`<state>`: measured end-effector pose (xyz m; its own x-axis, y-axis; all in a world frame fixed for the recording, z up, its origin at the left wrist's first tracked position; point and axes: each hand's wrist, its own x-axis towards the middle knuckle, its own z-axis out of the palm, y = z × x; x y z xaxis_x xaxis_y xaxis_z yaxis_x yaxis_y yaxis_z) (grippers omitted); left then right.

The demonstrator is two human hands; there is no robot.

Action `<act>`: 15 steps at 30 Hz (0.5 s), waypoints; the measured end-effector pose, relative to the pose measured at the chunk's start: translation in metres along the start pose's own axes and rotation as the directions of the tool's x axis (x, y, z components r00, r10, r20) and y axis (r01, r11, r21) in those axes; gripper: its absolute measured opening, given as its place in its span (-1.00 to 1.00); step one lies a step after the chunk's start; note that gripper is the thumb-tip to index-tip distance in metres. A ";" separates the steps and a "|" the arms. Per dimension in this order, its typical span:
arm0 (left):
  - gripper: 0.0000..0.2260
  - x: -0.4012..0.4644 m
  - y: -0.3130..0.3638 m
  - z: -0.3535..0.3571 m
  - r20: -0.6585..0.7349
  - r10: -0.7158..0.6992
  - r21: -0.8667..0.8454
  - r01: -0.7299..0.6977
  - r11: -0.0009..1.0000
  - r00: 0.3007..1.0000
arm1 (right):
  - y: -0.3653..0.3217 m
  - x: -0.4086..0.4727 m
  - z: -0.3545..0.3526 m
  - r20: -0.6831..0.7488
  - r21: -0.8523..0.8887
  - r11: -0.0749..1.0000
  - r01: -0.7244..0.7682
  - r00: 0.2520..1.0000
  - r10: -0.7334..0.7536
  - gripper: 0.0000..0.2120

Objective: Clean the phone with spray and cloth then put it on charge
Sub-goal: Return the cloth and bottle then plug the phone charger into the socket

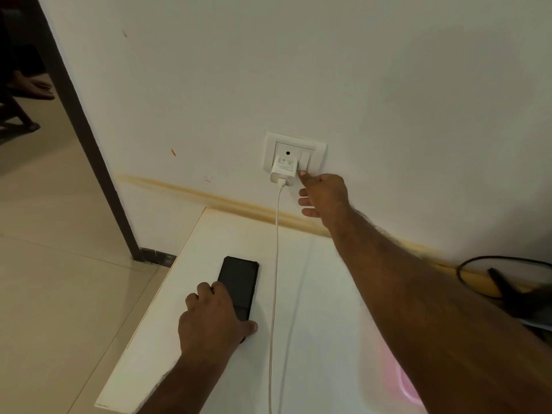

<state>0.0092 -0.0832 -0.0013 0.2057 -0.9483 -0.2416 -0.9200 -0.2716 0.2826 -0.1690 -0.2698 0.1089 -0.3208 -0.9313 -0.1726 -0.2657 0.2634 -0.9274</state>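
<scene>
Left hand [210,315] lies curled over the near end of the phone [240,283], a flat black glossy slab with rounded corners, lying on the smooth white tabletop [313,294]. Right hand [324,195] reaches to the wall: forefinger straight, its tip on the switch [305,162] of the square white plastic socket plate [294,152]. Just left of that fingertip sits the boxy white charger [283,171], plugged in, its thin white cable [276,264] trailing down past the left thumb.

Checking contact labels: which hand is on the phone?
The left hand holds the black phone on the shelf; the right hand reaches the wall switch.
</scene>
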 end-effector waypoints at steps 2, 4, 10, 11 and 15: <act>-0.16 0.000 0.000 0.000 0.002 -0.003 -0.004 0.003 1.000 1.000 | -0.004 0.003 0.003 -0.026 -0.035 0.999 0.020 0.999 -0.021 -0.67; -0.16 0.001 -0.001 0.001 0.004 -0.005 -0.005 0.005 1.000 1.000 | -0.006 0.006 0.005 -0.050 -0.065 0.998 0.027 0.998 -0.030 -0.65; -0.15 0.002 -0.003 0.004 0.000 0.000 0.005 0.000 1.000 1.000 | -0.006 0.010 0.011 -0.131 -0.189 0.981 0.046 0.989 -0.072 -0.59; -0.15 0.002 -0.003 0.004 -0.001 0.002 0.005 -0.002 1.000 1.000 | -0.007 0.010 0.012 -0.141 -0.198 0.979 0.044 0.987 -0.073 -0.58; -0.15 0.003 -0.004 0.007 -0.008 0.005 0.026 -0.005 1.000 1.000 | -0.009 0.010 0.012 -0.159 -0.221 0.975 0.040 0.984 -0.076 -0.55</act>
<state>0.0112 -0.0840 -0.0096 0.2035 -0.9510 -0.2329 -0.9294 -0.2624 0.2593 -0.1587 -0.2845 0.1111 -0.4398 -0.8969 -0.0468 -0.4723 0.2753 -0.8374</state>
